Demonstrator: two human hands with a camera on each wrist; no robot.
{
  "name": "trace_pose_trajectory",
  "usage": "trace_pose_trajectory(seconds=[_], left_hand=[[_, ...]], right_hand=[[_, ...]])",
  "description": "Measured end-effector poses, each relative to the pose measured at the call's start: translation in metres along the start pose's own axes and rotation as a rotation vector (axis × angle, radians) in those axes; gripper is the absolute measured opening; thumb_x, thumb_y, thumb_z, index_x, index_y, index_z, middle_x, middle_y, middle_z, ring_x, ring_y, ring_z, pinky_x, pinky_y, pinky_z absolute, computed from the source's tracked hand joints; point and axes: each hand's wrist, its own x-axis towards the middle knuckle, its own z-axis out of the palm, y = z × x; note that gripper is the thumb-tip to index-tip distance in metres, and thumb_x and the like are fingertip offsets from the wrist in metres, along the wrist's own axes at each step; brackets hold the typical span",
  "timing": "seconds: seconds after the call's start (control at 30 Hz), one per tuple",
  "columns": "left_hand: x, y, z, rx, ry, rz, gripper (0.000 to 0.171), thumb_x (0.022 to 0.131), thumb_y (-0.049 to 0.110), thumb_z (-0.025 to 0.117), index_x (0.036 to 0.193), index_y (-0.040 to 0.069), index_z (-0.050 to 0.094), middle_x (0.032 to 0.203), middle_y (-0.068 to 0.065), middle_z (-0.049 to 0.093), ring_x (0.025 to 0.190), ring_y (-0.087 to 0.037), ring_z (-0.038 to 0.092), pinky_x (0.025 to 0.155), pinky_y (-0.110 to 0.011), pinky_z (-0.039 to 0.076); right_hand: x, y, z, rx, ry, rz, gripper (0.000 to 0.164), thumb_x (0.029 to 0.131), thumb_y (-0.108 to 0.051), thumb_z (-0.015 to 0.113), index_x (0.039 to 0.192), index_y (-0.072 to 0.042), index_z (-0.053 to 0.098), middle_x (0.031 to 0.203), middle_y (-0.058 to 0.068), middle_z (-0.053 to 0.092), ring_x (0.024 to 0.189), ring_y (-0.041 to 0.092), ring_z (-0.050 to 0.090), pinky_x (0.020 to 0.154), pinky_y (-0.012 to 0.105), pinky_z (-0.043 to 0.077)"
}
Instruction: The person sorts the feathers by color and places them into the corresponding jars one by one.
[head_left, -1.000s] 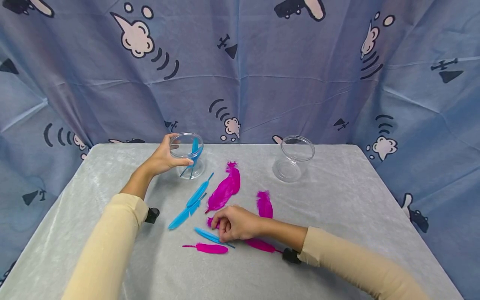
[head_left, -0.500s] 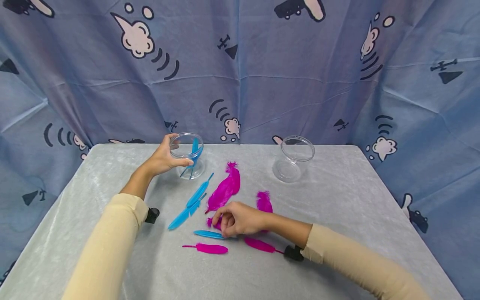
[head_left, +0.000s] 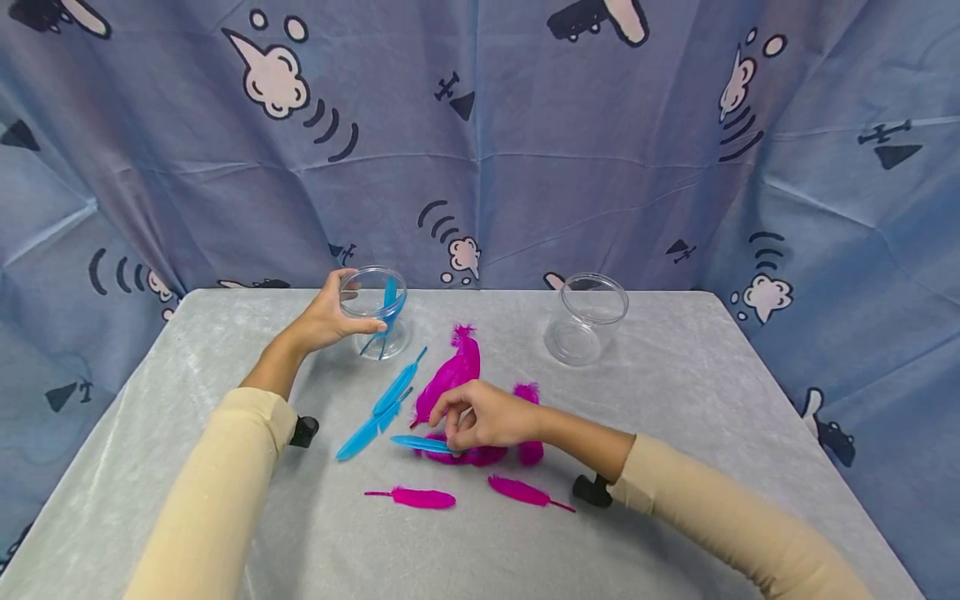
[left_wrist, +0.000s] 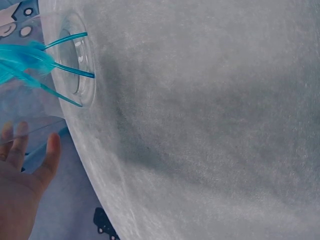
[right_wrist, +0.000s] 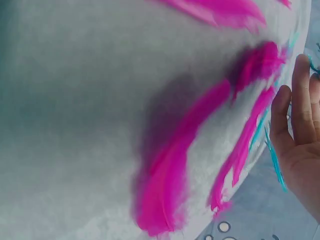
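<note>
My left hand (head_left: 324, 315) grips a clear round jar (head_left: 402, 337) at the back left, thumb on its near side. Several blue feathers (left_wrist: 30, 57) stand inside it, quills down in the left wrist view. Near the table's middle, my right hand (head_left: 489, 417) pinches a blue feather (head_left: 420, 443) over some pink feathers (head_left: 483, 456). Left of it lie two blue feathers (head_left: 397, 382), partly overlapping. Behind the right hand is a large pink feather (head_left: 453, 371), part of it hidden by the fingers.
A second clear jar (head_left: 576, 350) stands at the back right of the grey cloth-covered table (head_left: 675, 400). Two small pink feathers, one front left (head_left: 423, 497) and one front right (head_left: 521, 490), lie nearest me. A patterned blue curtain (head_left: 525, 217) hangs behind.
My right hand has lifted the blue feather from the table and moved it away from me, over the pink feathers. The left hand and the jar have stayed still.
</note>
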Motion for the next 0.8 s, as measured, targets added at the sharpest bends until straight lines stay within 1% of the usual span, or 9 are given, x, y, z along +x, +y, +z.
trace_pose_trajectory(seconds=[0.17,0.27,0.33,0.4,0.5,0.57,0.63,0.7,0.8], left_hand=[[0.000,0.000,0.000,0.007,0.002,0.002,0.112,0.083,0.026,0.083,0.157,0.010,0.000,0.160,-0.023,0.019,0.148,-0.039,0.019,0.112,-0.061,0.029],[0.000,0.000,0.000,0.010,0.001,0.000,0.112,0.083,0.026,0.083,0.157,0.010,0.000,0.161,-0.023,0.019,0.148,-0.039,0.019,0.112,-0.061,0.029],[0.001,0.000,0.000,0.011,0.001,-0.002,0.112,0.083,0.026,0.083,0.157,0.010,0.000,0.161,-0.023,0.018,0.148,-0.039,0.019,0.112,-0.062,0.029],[0.001,-0.001,0.000,0.011,0.000,-0.003,0.112,0.083,0.026,0.083,0.157,0.010,0.000,0.161,-0.023,0.018,0.148,-0.039,0.019,0.111,-0.061,0.029],[0.001,-0.001,0.001,0.006,0.000,-0.005,0.112,0.083,0.026,0.083,0.157,0.010,0.000,0.161,-0.023,0.018,0.148,-0.039,0.019,0.112,-0.061,0.029],[0.001,0.000,0.001,0.003,-0.001,-0.006,0.112,0.083,0.025,0.083,0.157,0.010,0.000,0.161,-0.023,0.018,0.148,-0.039,0.019,0.112,-0.061,0.029],[0.002,0.000,0.001,0.000,-0.001,-0.009,0.112,0.083,0.025,0.083,0.157,0.011,0.000,0.161,-0.023,0.018,0.148,-0.038,0.019,0.112,-0.061,0.029],[0.002,-0.001,0.001,0.001,0.000,-0.011,0.112,0.083,0.025,0.083,0.157,0.011,0.000,0.161,-0.023,0.018,0.148,-0.038,0.019,0.112,-0.060,0.028],[0.003,-0.002,0.000,0.003,0.002,-0.012,0.112,0.083,0.024,0.083,0.157,0.011,0.000,0.160,-0.023,0.018,0.148,-0.039,0.019,0.112,-0.061,0.029]], right_hand=[[0.001,-0.005,-0.012,-0.020,0.035,-0.012,0.029,0.085,0.007,0.067,0.113,0.012,0.062,0.079,0.004,0.065,0.072,0.019,0.069,0.071,0.027,0.057],[0.001,-0.010,-0.020,-0.020,0.054,0.001,0.029,0.086,0.007,0.066,0.115,0.012,0.060,0.080,0.005,0.066,0.076,0.030,0.071,0.073,0.029,0.058],[0.002,-0.014,-0.026,-0.010,0.071,0.014,0.029,0.086,0.007,0.066,0.114,0.011,0.060,0.080,0.006,0.066,0.078,0.039,0.071,0.072,0.030,0.058],[0.002,-0.020,-0.032,-0.008,0.093,0.022,0.029,0.086,0.007,0.067,0.115,0.009,0.061,0.080,0.007,0.066,0.080,0.045,0.070,0.072,0.029,0.057],[0.003,-0.028,-0.040,-0.028,0.131,0.006,0.028,0.086,0.006,0.068,0.113,0.006,0.062,0.081,0.007,0.067,0.078,0.040,0.070,0.074,0.033,0.058],[0.004,-0.033,-0.045,-0.036,0.150,-0.013,0.027,0.086,0.006,0.067,0.113,0.005,0.063,0.082,0.007,0.067,0.075,0.032,0.070,0.077,0.039,0.058],[0.006,-0.037,-0.050,-0.048,0.170,-0.032,0.026,0.086,0.005,0.068,0.112,0.005,0.063,0.083,0.007,0.067,0.073,0.023,0.067,0.077,0.041,0.058],[0.007,-0.040,-0.054,-0.059,0.192,-0.046,0.025,0.086,0.005,0.068,0.111,0.005,0.064,0.083,0.007,0.066,0.072,0.020,0.065,0.075,0.040,0.058],[0.010,-0.044,-0.059,-0.077,0.227,-0.059,0.025,0.086,0.005,0.068,0.110,0.004,0.065,0.083,0.007,0.066,0.073,0.023,0.064,0.072,0.032,0.057]])
